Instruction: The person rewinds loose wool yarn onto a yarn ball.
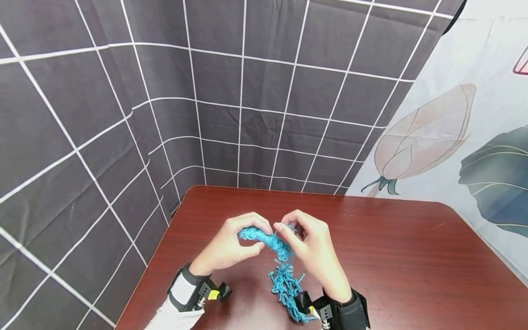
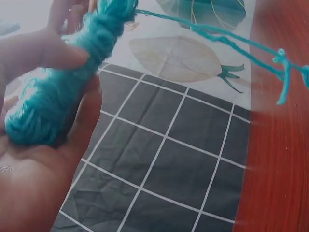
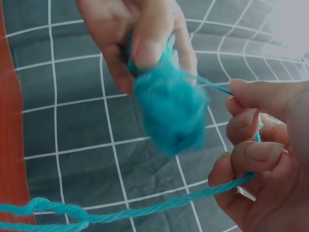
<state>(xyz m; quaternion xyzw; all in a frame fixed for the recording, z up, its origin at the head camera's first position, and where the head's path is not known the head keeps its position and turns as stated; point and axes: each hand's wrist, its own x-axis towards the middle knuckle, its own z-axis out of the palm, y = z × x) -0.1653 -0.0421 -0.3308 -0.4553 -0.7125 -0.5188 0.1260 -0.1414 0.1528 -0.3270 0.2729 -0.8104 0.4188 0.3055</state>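
Note:
A bundle of turquoise yarn [image 1: 266, 239], wound lengthwise into a thick roll, is held above the table by my left hand [image 1: 231, 243]. Its thumb and fingers curl round the bundle [image 2: 63, 87] in the left wrist view. My right hand [image 1: 311, 238] pinches a single yarn strand [image 3: 215, 86] between thumb and forefinger, just off the bundle's side. That strand runs on through the curled fingers of the right hand [image 3: 260, 145] and trails away as a loose length [image 3: 159, 207]. Below the hands, a knotted, fringed heap of the same yarn [image 1: 285, 286] lies on the table.
The reddish-brown wooden table [image 1: 392, 247] spreads under both hands. A dark grey cloth with white grid lines [image 1: 268, 82] hangs behind and to the left. At right hangs a white cloth [image 1: 429, 183] printed with a bud and leaf. Each wrist wears a strapped camera [image 1: 224, 292].

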